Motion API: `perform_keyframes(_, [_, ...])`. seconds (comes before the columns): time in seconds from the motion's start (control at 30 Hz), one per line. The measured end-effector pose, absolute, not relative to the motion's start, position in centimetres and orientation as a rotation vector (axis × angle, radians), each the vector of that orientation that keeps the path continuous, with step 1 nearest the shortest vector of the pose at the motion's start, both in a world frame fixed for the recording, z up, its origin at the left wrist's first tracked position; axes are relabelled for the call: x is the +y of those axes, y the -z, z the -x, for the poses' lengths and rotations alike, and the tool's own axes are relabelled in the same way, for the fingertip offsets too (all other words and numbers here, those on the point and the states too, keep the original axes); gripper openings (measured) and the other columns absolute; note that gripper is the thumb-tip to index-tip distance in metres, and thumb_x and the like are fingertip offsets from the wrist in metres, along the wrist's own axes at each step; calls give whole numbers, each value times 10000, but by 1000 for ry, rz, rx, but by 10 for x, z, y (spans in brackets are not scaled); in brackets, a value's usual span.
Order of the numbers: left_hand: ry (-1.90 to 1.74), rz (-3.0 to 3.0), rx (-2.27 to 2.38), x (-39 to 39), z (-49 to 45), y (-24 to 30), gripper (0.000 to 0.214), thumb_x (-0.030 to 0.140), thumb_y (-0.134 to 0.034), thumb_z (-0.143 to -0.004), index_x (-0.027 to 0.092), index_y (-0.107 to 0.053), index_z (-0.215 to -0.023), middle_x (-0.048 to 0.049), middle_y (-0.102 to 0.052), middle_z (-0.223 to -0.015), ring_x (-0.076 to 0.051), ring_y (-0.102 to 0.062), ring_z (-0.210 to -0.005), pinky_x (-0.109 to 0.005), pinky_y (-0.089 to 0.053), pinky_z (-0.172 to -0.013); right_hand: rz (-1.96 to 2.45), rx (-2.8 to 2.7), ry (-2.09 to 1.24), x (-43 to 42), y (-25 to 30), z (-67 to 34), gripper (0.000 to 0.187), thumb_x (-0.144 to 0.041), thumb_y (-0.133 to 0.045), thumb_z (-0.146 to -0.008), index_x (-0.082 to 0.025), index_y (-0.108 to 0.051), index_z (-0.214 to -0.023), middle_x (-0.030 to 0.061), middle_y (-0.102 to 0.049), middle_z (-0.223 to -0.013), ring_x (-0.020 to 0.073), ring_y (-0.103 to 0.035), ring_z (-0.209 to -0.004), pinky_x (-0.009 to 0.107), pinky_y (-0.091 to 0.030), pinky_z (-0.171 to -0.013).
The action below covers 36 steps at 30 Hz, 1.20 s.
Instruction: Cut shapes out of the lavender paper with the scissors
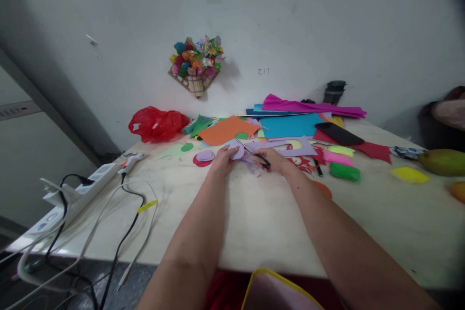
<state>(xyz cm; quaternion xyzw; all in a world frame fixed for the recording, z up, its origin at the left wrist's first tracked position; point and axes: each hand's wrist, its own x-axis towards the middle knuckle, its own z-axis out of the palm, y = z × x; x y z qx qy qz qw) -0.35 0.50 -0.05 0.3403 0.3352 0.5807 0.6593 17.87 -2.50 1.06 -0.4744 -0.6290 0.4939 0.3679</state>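
Note:
In my left hand [223,159] is a lilac paper circle [238,150], pinched at its left side. My right hand [275,161] is closed around the black handles of a pair of scissors [262,160]. Their blades point up and left, reaching the edge of the circle. Lilac scraps [254,168] lie just below, and a lilac sheet with a cut-out [307,147] lies to the right. Left of my hands, a lilac disc [205,155] rests on a red disc [202,162].
Coloured sheets, including an orange one [225,131] and a blue one [288,126], are spread behind my hands. A black phone [337,133] lies on the right. A power strip [78,198] with cables and a red plastic bag [158,124] are at the left.

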Motion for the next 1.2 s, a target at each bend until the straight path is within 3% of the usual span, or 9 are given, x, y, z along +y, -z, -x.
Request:
perform_keyframes(0.3, [-1326,-748,797,4,3,-2,130,8,-707,-766,56,-717,-887,-143,-773,-825,-238,-769,-744,-364,-642,-829,1206,-1651,-1218,-29,-16,-178,425,-473,-819,-652,-198,-504,-571,-61,-447,-451,68,-366,-397,217,-287,-372])
perform_keyframes(0.43, [-1334,-758,801,4,4,-2,124,25,-708,-788,69,-711,-904,-133,-771,-837,-210,-757,-716,-330,-650,-759,1199,-1612,-1219,-30,-18,-177,387,-417,-821,-671,-194,-521,-576,-56,-462,-449,71,-375,-388,219,-300,-367])
perform_keyframes(0.6, [-1278,-850,812,4,6,1,117,78,-752,-780,70,-709,-888,-126,-763,-797,-189,-724,-615,-276,-622,-578,1218,-1454,-1214,-26,-14,-181,300,-339,-840,-653,-184,-590,-715,-53,-533,-463,88,-436,-376,221,-322,-373])
perform_keyframes(0.73, [-1262,-888,804,4,5,2,167,82,-801,-729,76,-713,-871,-116,-757,-770,-194,-719,-625,-290,-622,-603,1186,-1374,-1222,-22,-12,-184,360,-299,-862,-612,-183,-604,-835,-23,-631,-551,110,-523,-421,211,-307,-387])
perform_keyframes(0.87, [-1250,-905,798,3,4,1,159,73,-816,-698,77,-717,-823,-86,-734,-722,-171,-684,-591,-267,-595,-575,1168,-1325,-1201,-20,-11,-182,374,-283,-859,-604,-187,-605,-861,-34,-611,-550,127,-552,-445,212,-318,-406])
perform_keyframes(1.2, [-1370,-794,831,5,-1,-4,179,87,-828,-680,96,-713,-817,-83,-756,-762,-181,-713,-679,-289,-610,-675,1197,-1485,-1236,-25,-14,-174,283,-369,-787,-767,-186,-572,-748,-17,-616,-541,100,-545,-405,183,-273,-340])
